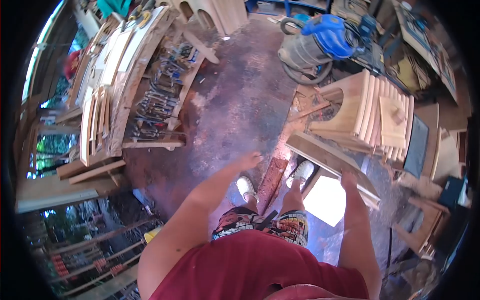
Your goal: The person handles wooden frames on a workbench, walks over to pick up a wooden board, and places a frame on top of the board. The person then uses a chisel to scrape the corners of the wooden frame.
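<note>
My left hand (250,159) is held out over the floor in front of my body, its fingers loosely apart, with nothing visible in it. On my other side, my right hand (349,177) grips the upper edge of a long wooden panel (325,157) that stands on edge beside my right foot. Its fingertips are partly hidden against the wood. Just below the panel lies a brightly lit white sheet or board (325,201); whether the two are joined, I cannot tell. A narrow reddish-brown strip (273,184) runs along the floor between my shoes.
A workbench (145,47) at left carries boards, with several clamps (160,97) on its lower shelf. A blue-topped shop vacuum (312,45) stands ahead at right. Stacked curved wooden parts (367,112) lie beyond the panel. Wooden rails (100,247) are at lower left.
</note>
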The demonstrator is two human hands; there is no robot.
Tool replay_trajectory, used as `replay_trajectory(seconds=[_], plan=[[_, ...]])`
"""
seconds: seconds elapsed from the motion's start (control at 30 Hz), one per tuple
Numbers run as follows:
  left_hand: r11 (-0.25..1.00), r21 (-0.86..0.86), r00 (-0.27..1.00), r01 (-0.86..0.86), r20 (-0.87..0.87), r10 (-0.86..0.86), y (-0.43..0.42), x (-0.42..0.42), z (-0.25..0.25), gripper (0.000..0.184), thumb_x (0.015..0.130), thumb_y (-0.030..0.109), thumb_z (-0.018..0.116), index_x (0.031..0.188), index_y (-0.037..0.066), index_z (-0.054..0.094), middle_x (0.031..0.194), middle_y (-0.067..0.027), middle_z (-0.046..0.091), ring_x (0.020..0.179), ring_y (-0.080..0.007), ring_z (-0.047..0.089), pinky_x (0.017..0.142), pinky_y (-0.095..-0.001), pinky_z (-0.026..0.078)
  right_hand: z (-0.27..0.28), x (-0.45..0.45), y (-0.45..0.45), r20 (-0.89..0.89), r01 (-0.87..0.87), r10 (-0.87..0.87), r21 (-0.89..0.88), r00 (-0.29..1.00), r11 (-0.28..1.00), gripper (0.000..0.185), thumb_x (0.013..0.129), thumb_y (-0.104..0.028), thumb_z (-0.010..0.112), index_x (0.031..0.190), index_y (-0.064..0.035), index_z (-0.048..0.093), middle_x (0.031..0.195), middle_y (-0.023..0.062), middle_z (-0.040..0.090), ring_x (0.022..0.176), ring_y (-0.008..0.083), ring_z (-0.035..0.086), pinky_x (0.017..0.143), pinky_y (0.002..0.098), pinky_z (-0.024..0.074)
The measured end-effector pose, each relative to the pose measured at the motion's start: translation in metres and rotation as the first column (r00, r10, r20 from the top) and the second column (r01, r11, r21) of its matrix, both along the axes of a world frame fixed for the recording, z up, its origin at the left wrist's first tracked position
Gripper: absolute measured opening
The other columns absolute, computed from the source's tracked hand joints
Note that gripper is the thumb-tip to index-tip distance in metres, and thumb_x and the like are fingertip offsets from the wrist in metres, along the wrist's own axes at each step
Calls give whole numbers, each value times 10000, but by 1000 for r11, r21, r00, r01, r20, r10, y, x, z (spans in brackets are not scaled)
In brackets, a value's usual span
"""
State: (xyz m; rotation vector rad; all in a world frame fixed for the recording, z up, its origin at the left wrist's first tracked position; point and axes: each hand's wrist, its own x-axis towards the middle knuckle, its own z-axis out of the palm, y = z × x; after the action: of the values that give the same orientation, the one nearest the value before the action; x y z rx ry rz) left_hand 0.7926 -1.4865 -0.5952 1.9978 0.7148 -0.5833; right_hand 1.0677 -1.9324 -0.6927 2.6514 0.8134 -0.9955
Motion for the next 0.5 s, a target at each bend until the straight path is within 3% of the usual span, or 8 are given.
replay_trajectory(seconds=[0.03, 0.1, 0.13, 0.2, 0.23, 0.27, 0.43, 0.5], plan=[[982, 134, 990, 134, 28, -138, 15, -31, 9, 403, 963, 339, 559, 1253, 61, 599, 955, -159, 688, 760, -220, 659, 724, -373, 531, -4, 0, 2, 14, -35, 35, -14, 999, 999, 481, 865, -93, 522, 1339, -173, 547, 1145, 184, 665, 1056, 349, 648, 919, 464, 513], [967, 103, 964, 232, 106, -243, 45, -110, 7, 385, 944, 272, 582, 1271, 69, 595, 964, -167, 689, 749, -219, 654, 718, -372, 522, -5, -22, 5, 14, -45, 45, -15, 999, 999, 465, 870, -87, 516, 1325, -170, 556, 1134, 176, 672, 1047, 342, 656, 906, 461, 520], [999, -6, 952, -32, -304, 29, 32, -105, 91, 454, 969, 379, 560, 1273, 41, 580, 1178, -171, 649, 967, -271, 665, 834, -395, 518, -1, -22, 5, 8, -43, 44, -7, 999, 999, 453, 874, -89, 511, 1318, -166, 558, 1116, 173, 679, 1036, 342, 660, 898, 460, 525], [942, -11, 936, -334, -121, 330, 76, -275, -20, 468, 931, 343, 652, 1277, 36, 579, 1095, -137, 683, 822, -204, 675, 774, -354, 536, 10, -10, 12, 12, -73, 73, -8, 997, 997, 441, 879, -91, 506, 1311, -162, 561, 1098, 170, 686, 1025, 343, 665, 891, 458, 529], [809, -75, 802, -583, -212, 558, 61, -292, 27, 479, 917, 324, 676, 1262, 5, 578, 1028, -145, 682, 781, -186, 653, 692, -332, 543, 9, -6, 13, -21, -124, 123, -48, 992, 991, 428, 881, -90, 504, 1298, -162, 567, 1088, 174, 688, 1016, 344, 667, 887, 459, 531], [727, 82, 660, -682, -360, 659, 52, -307, 56, 481, 922, 319, 669, 1243, -27, 577, 994, -146, 673, 757, -184, 640, 638, -319, 542, 8, -2, 13, -59, -176, 172, -85, 983, 981, 415, 883, -89, 501, 1285, -162, 572, 1079, 179, 690, 1007, 346, 669, 884, 460, 532], [631, 207, 512, -748, -425, 747, -48, -353, 110, 470, 943, 319, 631, 1233, -47, 575, 957, -141, 670, 739, -178, 633, 637, -326, 537, 18, 51, 27, -13, -178, 183, 179, 983, 968, 373, 824, -156, 620, 1191, -91, 630, 1092, 220, 672, 1020, 389, 646, 919, 484, 503], [700, 81, 609, -709, -430, 666, -81, -351, 97, 464, 948, 318, 624, 1233, -45, 577, 964, -145, 672, 750, -180, 638, 655, -328, 537, 29, 82, 51, 99, -225, 203, 352, 974, 909, 337, 781, -163, 654, 1102, -64, 682, 1073, 233, 670, 999, 413, 635, 914, 487, 497]])
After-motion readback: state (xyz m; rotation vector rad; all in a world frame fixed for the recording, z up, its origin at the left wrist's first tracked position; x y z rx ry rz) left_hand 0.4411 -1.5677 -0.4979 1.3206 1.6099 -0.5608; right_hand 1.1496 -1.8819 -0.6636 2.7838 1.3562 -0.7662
